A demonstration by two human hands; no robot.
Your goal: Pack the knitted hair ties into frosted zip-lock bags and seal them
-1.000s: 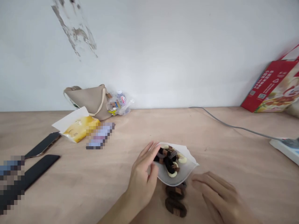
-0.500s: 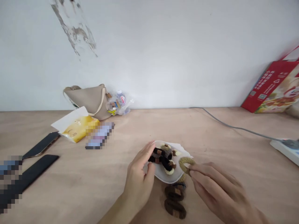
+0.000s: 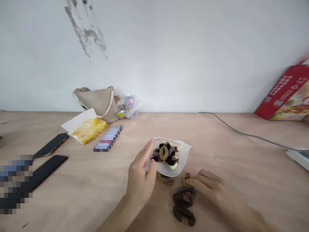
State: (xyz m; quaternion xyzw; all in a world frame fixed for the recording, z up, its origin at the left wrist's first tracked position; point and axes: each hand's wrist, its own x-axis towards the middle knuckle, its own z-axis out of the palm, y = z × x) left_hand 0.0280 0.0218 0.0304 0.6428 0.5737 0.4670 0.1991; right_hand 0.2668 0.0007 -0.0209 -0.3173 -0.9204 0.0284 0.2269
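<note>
My left hand [image 3: 142,174] grips the left side of a translucent white plastic bag [image 3: 184,158], its mouth held wide. Inside lies a heap of black, grey and cream hair ties [image 3: 172,160], with an olive hair tie [image 3: 163,153] on top. My right hand [image 3: 210,187] pinches a tan hair tie [image 3: 185,178] on the table, right of the bag's lower edge; the thumb is hidden. Below it lie a grey hair tie [image 3: 189,191] and two dark brown ones, one brown hair tie [image 3: 182,199] above the other [image 3: 184,216]. Another tan hair tie [image 3: 166,179] is partly under the bag.
Phones [image 3: 50,145] and a yellow tissue pack [image 3: 89,130] lie on the left. A beige handbag [image 3: 96,100] and a bottle [image 3: 129,101] in clear plastic stand by the wall. On the right are a grey cable [image 3: 238,131], a white power strip [image 3: 299,158] and a red box [image 3: 285,93].
The olive hair tie has left my right hand and lies on the heap in the bag. My right hand has moved down to a tan hair tie on the table. The view has shifted slightly.
</note>
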